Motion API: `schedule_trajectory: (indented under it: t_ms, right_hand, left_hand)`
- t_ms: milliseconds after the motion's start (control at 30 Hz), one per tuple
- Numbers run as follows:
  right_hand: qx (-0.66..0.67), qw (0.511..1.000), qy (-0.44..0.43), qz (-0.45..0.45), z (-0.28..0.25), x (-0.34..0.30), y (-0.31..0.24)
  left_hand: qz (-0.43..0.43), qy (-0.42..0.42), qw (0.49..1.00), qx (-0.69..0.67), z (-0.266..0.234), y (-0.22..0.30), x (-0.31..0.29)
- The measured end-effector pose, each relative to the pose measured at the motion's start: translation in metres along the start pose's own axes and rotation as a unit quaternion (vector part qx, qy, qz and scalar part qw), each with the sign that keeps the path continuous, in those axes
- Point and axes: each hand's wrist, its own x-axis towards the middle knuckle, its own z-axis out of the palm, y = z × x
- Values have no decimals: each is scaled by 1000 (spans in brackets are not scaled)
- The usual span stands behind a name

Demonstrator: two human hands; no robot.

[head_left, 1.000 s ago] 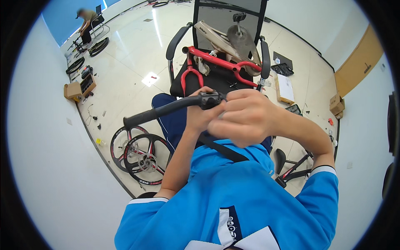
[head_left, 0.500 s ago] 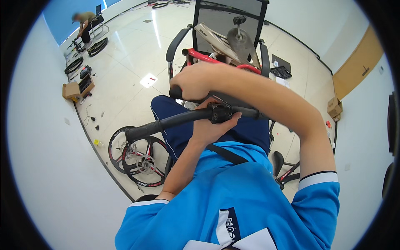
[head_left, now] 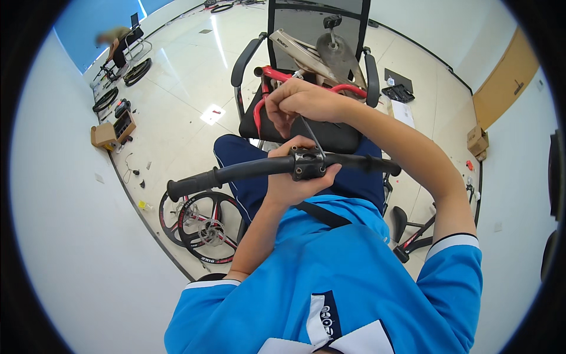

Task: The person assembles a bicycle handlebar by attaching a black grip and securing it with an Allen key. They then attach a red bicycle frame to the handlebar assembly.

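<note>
A black bicycle handlebar (head_left: 244,171) lies crosswise over my lap, with a stem clamp (head_left: 308,164) at its middle. Several bolt heads show on the clamp. My left hand (head_left: 292,183) is wrapped round the clamp from below, its thumb along the right side. Above it, my right hand (head_left: 303,101) is closed, fingers curled, on a thin metal hex key (head_left: 313,135). The key slants down to the clamp's upper right corner; its upper end is hidden by the hand.
Ahead, a black office chair (head_left: 237,71) holds a red bicycle frame (head_left: 275,74) and a beige frame (head_left: 298,53). Black wheels (head_left: 206,248) lie at lower left. A cardboard box (head_left: 105,135) stands by the left wall. Far left, a person (head_left: 121,38) bends over bicycle parts.
My right hand has risen and turned, baring the hex key and the clamp. The handlebar has rolled, so its clamp bolts now face up, and it sits more level.
</note>
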Motion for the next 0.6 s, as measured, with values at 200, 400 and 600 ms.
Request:
schedule_trajectory:
  t_ms: [200,400,600]
  right_hand:
    - [77,978,190,48,1,-31,17]
    - [85,934,330,109,8,-72,32]
    - [59,883,466,17,38,-94,50]
  left_hand:
    - [-4,43,999,14,-7,-4,4]
    - [-38,88,995,11,-10,-16,8]
    - [-65,131,989,23,-11,-40,13]
